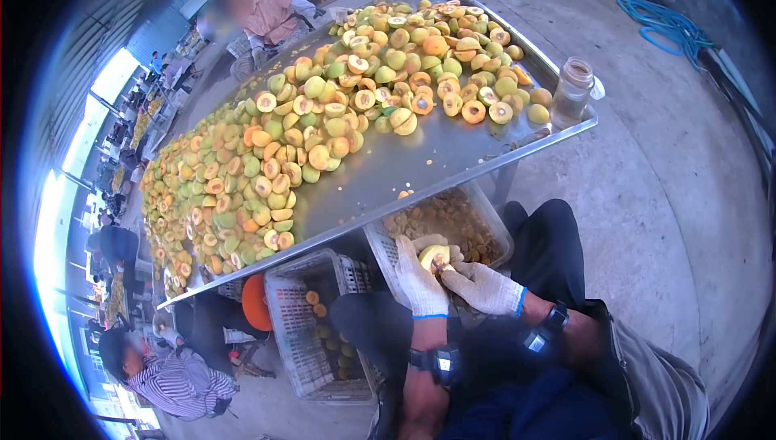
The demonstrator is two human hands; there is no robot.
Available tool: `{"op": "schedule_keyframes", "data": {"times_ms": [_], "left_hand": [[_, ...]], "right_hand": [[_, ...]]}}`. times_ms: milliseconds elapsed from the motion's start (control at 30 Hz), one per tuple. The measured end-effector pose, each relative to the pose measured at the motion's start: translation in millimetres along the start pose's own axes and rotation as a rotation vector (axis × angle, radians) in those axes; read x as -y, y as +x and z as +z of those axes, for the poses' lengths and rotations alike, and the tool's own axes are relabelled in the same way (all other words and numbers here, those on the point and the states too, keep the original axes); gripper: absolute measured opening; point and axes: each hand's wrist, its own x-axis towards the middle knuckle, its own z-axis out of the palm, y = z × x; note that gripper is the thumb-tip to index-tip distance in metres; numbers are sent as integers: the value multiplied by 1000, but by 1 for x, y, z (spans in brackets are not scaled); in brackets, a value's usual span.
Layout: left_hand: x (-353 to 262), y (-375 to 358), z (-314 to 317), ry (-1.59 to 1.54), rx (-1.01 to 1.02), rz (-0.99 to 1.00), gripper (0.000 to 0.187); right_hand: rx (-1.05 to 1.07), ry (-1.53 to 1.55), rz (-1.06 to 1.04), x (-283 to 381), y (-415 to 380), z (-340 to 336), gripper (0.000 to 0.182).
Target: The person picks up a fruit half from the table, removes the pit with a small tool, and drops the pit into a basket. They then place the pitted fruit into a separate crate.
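Observation:
Both of my hands wear whitish knit work gloves with blue cuffs. My left hand (pixel 420 278) is closed around a yellow peach half (pixel 434 256), its cut side partly visible. My right hand (pixel 487 286) is closed against the fruit's lower right side. Something small and dark shows at the fruit between the fingers; I cannot make out what the right hand grips. Below the hands and table edge is a white crate (pixel 495 230) with brownish pits or scraps in it.
A metal table (pixel 347 197) holds a large heap of halved peaches (pixel 323 116). A clear jar (pixel 573 88) stands at its right corner. Another white crate (pixel 279 310) with some fruit sits at my left. People work across the table (pixel 279 13) and at left (pixel 182 379). A blue hose (pixel 659 23) lies behind.

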Motion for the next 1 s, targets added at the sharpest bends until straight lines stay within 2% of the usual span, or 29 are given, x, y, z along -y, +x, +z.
{"op": "schedule_keyframes", "data": {"times_ms": [167, 233, 267, 333, 367, 433, 467, 533, 667, 733, 767, 833, 900, 967, 1000], "left_hand": [[3, 3, -5, 10, -67, 71, 64], [0, 5, -8, 18, 29, 42, 68], [0, 7, -9, 19, 30, 43, 68], [1, 12, -12, 1, 106, 3, 74], [3, 16, -16, 2, 106, 4, 74], [3, 20, -22, -21, 367, 48, 77], [4, 22, -24, -22, 366, 49, 77], [2, 22, -24, -109, 627, 135, 78], [8, 25, -27, -195, 724, 87, 75], [10, 20, -24, -229, 365, -32, 73], [7, 21, -23, -225, 365, -29, 73], [2, 25, -20, -154, 99, 1, 73], [-6, 35, -34, -105, 28, 113, 66], [-26, 39, -57, 89, -184, 265, 62], [-44, 33, -67, 258, -295, 365, 56]], "right_hand": [[-14, 2, -86, -16, 5, 3, 52], [100, 91, 38, -20, 6, 2, 54], [100, 91, 37, -20, 5, 1, 54], [218, 341, 131, -16, 0, -1, 51], [218, 341, 130, -16, -1, 0, 51], [270, 426, 133, -15, -3, 3, 46], [271, 425, 132, -16, -3, 2, 46], [393, 547, 99, -22, -2, 0, 40], [525, 734, 129, -31, 6, -8, 40], [538, 775, 83, -33, 7, -11, 38], [541, 776, 80, -32, 6, -11, 38], [374, 705, 73, -29, 3, -9, 38], [336, 598, 69, -36, 12, -10, 37], [385, 750, 160, -51, 17, -15, 37], [324, 692, 211, -39, 13, -17, 37]]}}
